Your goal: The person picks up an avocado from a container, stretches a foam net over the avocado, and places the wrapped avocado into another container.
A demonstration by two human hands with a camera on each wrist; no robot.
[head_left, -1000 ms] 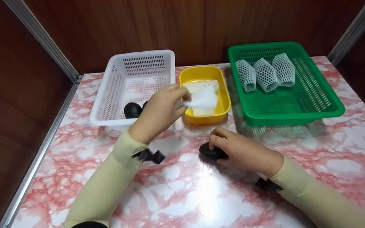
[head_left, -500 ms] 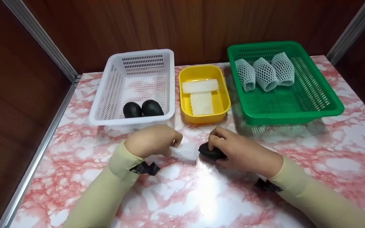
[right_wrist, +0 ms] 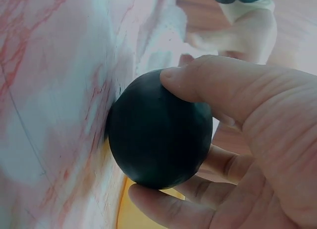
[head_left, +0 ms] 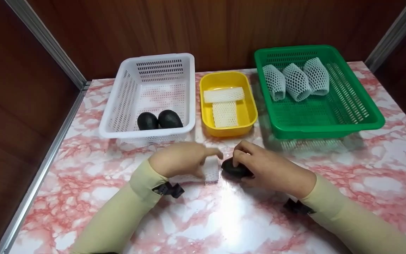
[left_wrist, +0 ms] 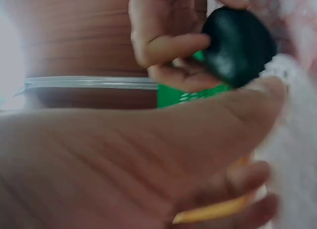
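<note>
In the head view my right hand [head_left: 266, 169] grips a dark avocado [head_left: 232, 168] low at the tabletop; the right wrist view shows the thumb and fingers around that avocado [right_wrist: 158, 132]. My left hand [head_left: 182, 159] is just left of it, thumb and forefinger spread apart over a white foam net sleeve [head_left: 211, 170] lying on the table. The sleeve's right end is close beside the avocado's tip, and its left part is hidden under the hand. In the left wrist view the sleeve [left_wrist: 297, 140] is blurred near the thumb tip.
A white basket [head_left: 118, 134] at the back left holds two dark avocados [head_left: 169, 119]. The yellow bin [head_left: 228, 132] in the middle has two foam sleeves [head_left: 224, 95]. At the back right, a green basket [head_left: 330, 132] contains three net sleeves [head_left: 296, 83].
My left hand brought a foam sleeve from the yellow bin down to the table beside the avocado, then shifted right, its fingers spreading over the sleeve. The right hand stayed still on the avocado.
</note>
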